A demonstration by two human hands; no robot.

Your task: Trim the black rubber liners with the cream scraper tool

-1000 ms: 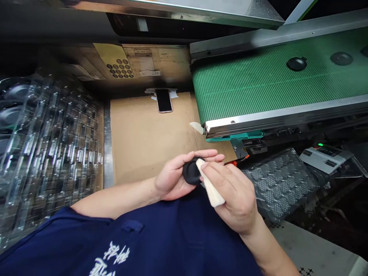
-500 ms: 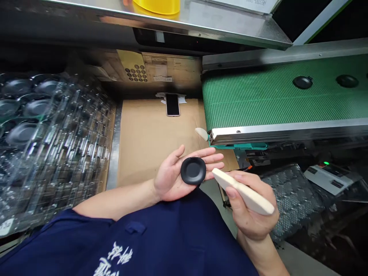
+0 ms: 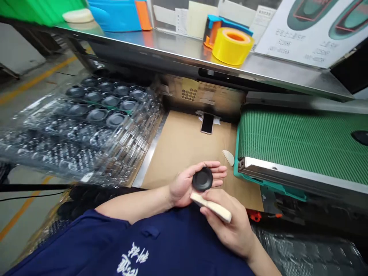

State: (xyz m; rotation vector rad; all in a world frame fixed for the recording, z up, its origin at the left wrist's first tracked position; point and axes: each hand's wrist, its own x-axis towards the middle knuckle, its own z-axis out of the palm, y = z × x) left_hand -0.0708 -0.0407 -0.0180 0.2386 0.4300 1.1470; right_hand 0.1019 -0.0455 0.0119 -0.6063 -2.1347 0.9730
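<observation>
My left hand point(image 3: 186, 184) lies palm up over the brown cardboard mat point(image 3: 184, 149), fingers curled round a small round black disc point(image 3: 202, 179). My right hand point(image 3: 230, 226) is closed on a flat cream-white stick point(image 3: 211, 206), whose tip sits just below the disc, close to the left palm. Both hands are right in front of my dark blue shirt.
A stack of clear plastic trays point(image 3: 94, 126) holding black discs stands at the left. A green conveyor belt point(image 3: 301, 142) with one black disc point(image 3: 360, 137) runs at the right. A phone point(image 3: 207, 123) lies at the mat's far end; yellow tape point(image 3: 232, 46) sits on the steel shelf above.
The head has lifted and turned left, bringing the shelf and trays into view. My right hand brought the stick back from the right to just under the disc.
</observation>
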